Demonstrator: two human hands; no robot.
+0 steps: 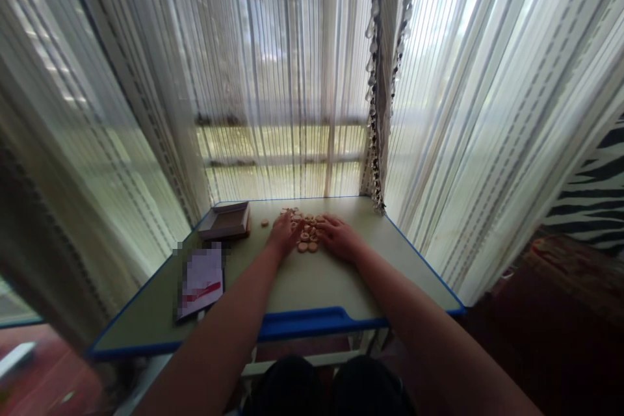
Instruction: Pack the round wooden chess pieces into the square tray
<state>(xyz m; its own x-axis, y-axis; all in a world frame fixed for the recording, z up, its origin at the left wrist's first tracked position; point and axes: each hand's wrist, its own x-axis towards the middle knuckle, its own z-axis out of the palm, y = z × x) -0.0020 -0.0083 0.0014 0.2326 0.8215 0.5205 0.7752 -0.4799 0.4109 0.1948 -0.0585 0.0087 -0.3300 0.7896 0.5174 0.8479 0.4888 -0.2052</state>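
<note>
Several round, flat wooden pieces (305,236) lie in a loose heap at the far middle of the desk, with marks on some tops too small to read. My left hand (284,233) rests against the heap's left side, fingers stretched forward and apart. On the right side my right hand (337,235) lies flat, its spread fingertips touching the pieces. The two hands frame the heap between them, and their fingers hide part of it. Neither hand grips a piece. One single wooden piece (264,223) sits apart, left of my left hand.
A shallow open box (225,221) stands at the desk's back left. Nearer lies a dark-edged pad or tablet (202,279), partly blurred, with a red strip on it. The pale desk (312,286) has a blue rim. Sheer curtains (292,78) hang behind it.
</note>
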